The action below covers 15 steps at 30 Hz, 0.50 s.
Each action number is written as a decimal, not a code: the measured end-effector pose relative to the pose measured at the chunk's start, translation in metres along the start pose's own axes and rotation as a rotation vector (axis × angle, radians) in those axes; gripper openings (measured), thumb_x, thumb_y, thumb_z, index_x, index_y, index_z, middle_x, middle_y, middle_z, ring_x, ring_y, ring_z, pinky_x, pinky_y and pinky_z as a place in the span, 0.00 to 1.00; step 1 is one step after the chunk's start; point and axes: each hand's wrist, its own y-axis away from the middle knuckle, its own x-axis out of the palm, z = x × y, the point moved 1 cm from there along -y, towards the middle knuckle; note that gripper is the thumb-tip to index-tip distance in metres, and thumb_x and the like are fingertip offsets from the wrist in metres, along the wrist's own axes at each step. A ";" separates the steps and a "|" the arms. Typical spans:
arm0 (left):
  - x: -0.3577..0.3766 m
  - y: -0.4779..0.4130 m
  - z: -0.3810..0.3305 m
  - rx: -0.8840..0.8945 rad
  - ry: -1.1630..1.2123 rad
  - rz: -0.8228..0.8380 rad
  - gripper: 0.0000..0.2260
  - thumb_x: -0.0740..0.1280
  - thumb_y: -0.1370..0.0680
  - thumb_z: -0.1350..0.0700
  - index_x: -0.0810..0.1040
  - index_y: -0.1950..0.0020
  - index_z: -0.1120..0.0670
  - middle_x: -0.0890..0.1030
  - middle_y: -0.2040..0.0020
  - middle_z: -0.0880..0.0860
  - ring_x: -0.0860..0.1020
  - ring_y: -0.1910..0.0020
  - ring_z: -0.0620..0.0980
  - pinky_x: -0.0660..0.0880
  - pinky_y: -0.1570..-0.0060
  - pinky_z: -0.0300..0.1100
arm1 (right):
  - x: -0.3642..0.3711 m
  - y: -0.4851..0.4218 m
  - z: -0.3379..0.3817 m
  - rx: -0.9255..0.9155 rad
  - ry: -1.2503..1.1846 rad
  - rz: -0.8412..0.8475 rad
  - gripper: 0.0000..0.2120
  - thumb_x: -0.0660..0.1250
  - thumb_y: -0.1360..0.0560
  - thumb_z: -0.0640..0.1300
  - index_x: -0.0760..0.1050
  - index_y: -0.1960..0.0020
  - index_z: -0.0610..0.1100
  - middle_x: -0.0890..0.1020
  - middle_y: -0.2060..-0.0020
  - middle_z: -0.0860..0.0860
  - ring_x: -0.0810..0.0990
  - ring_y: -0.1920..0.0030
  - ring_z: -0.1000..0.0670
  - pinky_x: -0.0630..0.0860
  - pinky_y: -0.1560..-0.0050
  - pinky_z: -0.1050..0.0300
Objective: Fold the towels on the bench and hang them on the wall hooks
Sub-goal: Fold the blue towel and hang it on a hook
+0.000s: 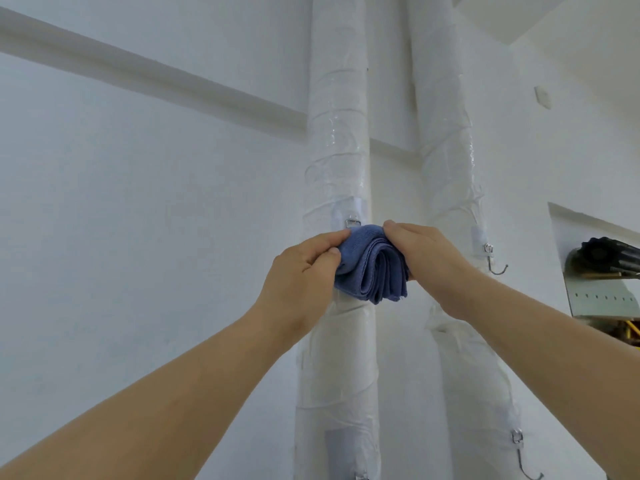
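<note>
Blue towel (372, 268), folded into a thick wad, sits against the left wrapped pipe (337, 133) just under a hook mount (353, 222) (hook hidden). Left grip (301, 271) and right grip (429, 254) each pinch one side. It looks light, limp and prone to unfolding, so hold the top fold.

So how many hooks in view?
4 hooks: one above the blue towel on the left pipe, one cropped at its bottom, two on the right pipe. Others may be hidden.

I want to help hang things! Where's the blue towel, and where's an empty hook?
folded blue cloth towel (371, 271), head view, on its bunched folds.
empty silver metal hook (488, 249), head view, on its top clip.
</note>
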 end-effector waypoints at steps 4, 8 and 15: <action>0.001 0.000 -0.004 -0.006 -0.106 0.034 0.18 0.59 0.16 0.60 0.78 0.30 0.44 0.81 0.37 0.39 0.76 0.38 0.33 0.70 0.43 0.23 | -0.001 0.010 0.001 0.104 -0.120 -0.014 0.19 0.58 0.16 0.55 0.82 0.47 0.44 0.86 0.54 0.44 0.84 0.55 0.47 0.84 0.52 0.50; -0.012 -0.004 -0.022 -0.012 -0.265 0.037 0.18 0.60 0.17 0.57 0.75 0.29 0.45 0.79 0.36 0.41 0.76 0.37 0.40 0.69 0.39 0.31 | -0.014 0.012 0.009 0.180 -0.131 -0.046 0.14 0.59 0.17 0.52 0.78 0.44 0.43 0.82 0.49 0.44 0.82 0.48 0.45 0.83 0.52 0.50; -0.043 0.005 -0.045 -0.034 -0.378 -0.066 0.16 0.63 0.19 0.56 0.76 0.31 0.46 0.77 0.35 0.43 0.76 0.38 0.42 0.72 0.45 0.37 | -0.034 0.022 0.035 0.050 0.138 -0.298 0.13 0.60 0.19 0.49 0.75 0.37 0.48 0.80 0.45 0.52 0.77 0.51 0.51 0.72 0.49 0.54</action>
